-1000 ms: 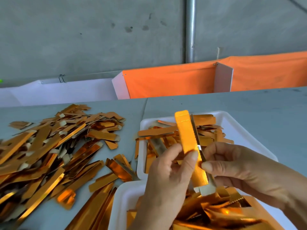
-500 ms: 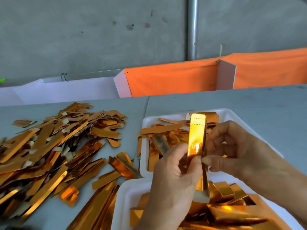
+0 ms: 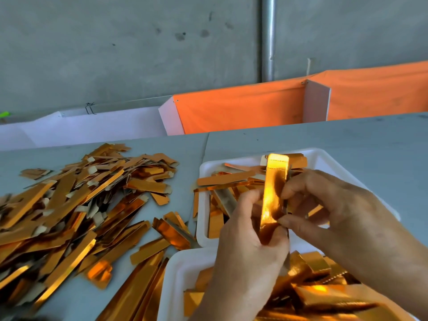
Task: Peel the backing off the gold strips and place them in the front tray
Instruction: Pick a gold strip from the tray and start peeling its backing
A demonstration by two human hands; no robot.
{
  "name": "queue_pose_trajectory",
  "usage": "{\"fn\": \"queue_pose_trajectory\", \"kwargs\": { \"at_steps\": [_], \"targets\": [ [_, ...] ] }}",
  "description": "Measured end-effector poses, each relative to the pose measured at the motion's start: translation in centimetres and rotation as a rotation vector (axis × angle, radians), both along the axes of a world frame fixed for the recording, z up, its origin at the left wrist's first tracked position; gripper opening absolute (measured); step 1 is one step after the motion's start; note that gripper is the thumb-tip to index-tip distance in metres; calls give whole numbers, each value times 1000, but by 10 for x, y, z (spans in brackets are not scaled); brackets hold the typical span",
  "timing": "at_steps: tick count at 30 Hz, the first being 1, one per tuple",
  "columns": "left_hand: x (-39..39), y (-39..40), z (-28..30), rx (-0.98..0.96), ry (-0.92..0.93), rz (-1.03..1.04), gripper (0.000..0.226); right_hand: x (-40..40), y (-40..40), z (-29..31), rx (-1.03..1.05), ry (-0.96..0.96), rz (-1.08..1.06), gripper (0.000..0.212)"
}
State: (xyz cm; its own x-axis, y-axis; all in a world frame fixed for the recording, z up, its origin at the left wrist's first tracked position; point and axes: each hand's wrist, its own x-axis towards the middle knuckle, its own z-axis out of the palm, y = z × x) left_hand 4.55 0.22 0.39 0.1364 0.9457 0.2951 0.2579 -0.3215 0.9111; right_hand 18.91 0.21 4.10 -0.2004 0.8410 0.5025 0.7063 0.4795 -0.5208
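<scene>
A gold strip stands nearly upright between two hands above the gap between the two white trays. The left hand grips the strip's lower end, fingers curled round it. The right hand pinches the strip's right edge near the middle, thumb and forefinger closed on what appears to be the thin backing layer; the layer itself is too narrow to make out clearly.

The far tray holds a shallow layer of strips. The near tray holds a deeper, crumpled heap. A loose pile of strips, many with pale paper tabs showing at their ends, lies on the table to the left.

Handling, as judged: the strip is very light, thin and springy foil-faced card. It bends easily and would crease if squeezed flat-on. The glossy face looks slippery, so purchase is best taken at the ends or edges. The backing is best started at an end tab or corner, with one hand anchoring the strip's opposite end. Peeled adhesive may cling to fingertips on release.
</scene>
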Motion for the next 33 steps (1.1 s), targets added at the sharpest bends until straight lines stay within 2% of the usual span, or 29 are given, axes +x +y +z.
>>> {"fn": "queue_pose_trajectory", "kwargs": {
  "at_steps": [4,9,13,21,33],
  "targets": [
    [-1,0,2,19,10,1,45,-1,2,-5,7,-15,-29,35],
    [-1,0,3,29,40,5,40,-5,4,-11,-1,-31,-80,45],
    [0,0,2,29,58,17,36,-7,5,-11,-46,36,-152,40],
    [1,0,2,73,81,18,42,-14,5,-14,-31,-49,-207,45],
    [-2,3,0,-22,-32,8,37,-21,4,-19,44,73,-221,35]
  ]
}}
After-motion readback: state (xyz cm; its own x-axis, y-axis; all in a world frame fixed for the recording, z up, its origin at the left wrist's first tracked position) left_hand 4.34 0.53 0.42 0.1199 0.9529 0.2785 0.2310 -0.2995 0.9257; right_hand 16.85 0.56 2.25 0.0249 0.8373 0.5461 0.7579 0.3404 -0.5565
